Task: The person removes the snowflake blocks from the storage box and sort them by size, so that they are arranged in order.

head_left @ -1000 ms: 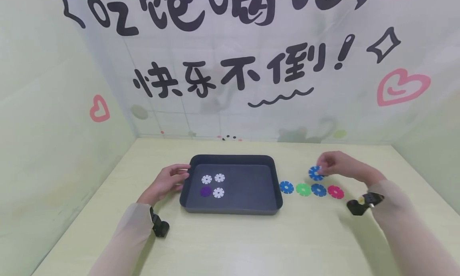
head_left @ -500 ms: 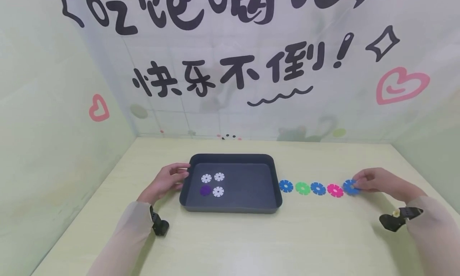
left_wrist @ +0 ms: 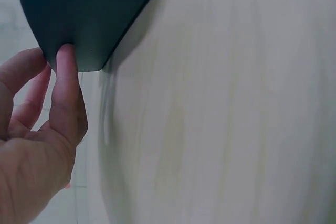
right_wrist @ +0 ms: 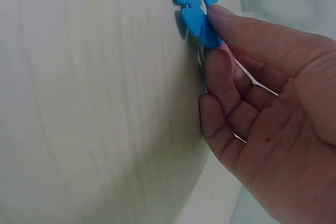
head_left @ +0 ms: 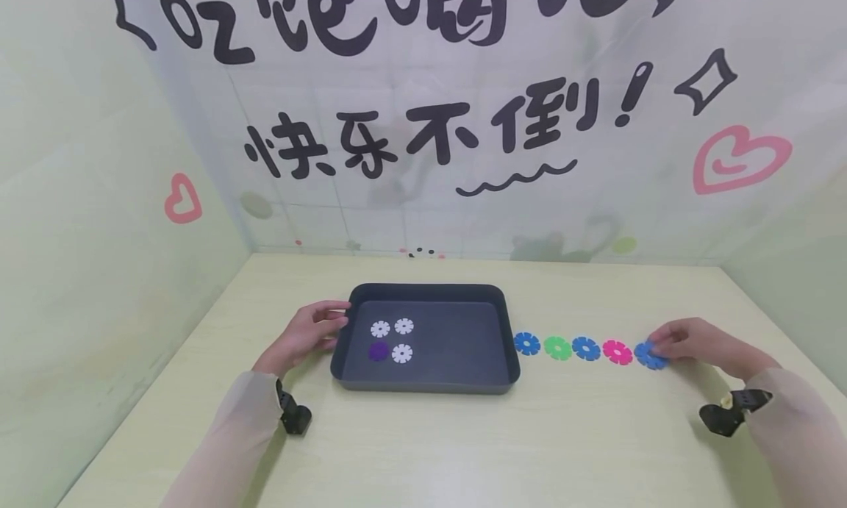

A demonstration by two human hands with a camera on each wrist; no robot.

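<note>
My left hand (head_left: 307, 335) is at the left end of a dark grey tray (head_left: 430, 387), fingertips at its rim and thumb against the outer wall (left_wrist: 89, 19). Inside the tray lie three white notched discs (head_left: 402, 353) and a purple one (head_left: 379, 351). On the right, my right hand (head_left: 691, 340) pinches a blue notched plastic disc (right_wrist: 195, 9) between thumb and fingers, close over the table. That disc is at the right end of a row with a pink disc (head_left: 617, 352), a blue disc (head_left: 586, 348), a green disc (head_left: 558, 348) and another blue disc (head_left: 527, 343).
The pale wood table (head_left: 430, 449) runs back to a printed wall sheet (head_left: 410, 221) with large dark lettering. The row of discs starts right beside the tray's right wall. A small black camera is strapped to each wrist.
My right hand has carried the blue disc from above the row to its right end, then slightly nearer me and lower. The left hand and tray stay in place.
</note>
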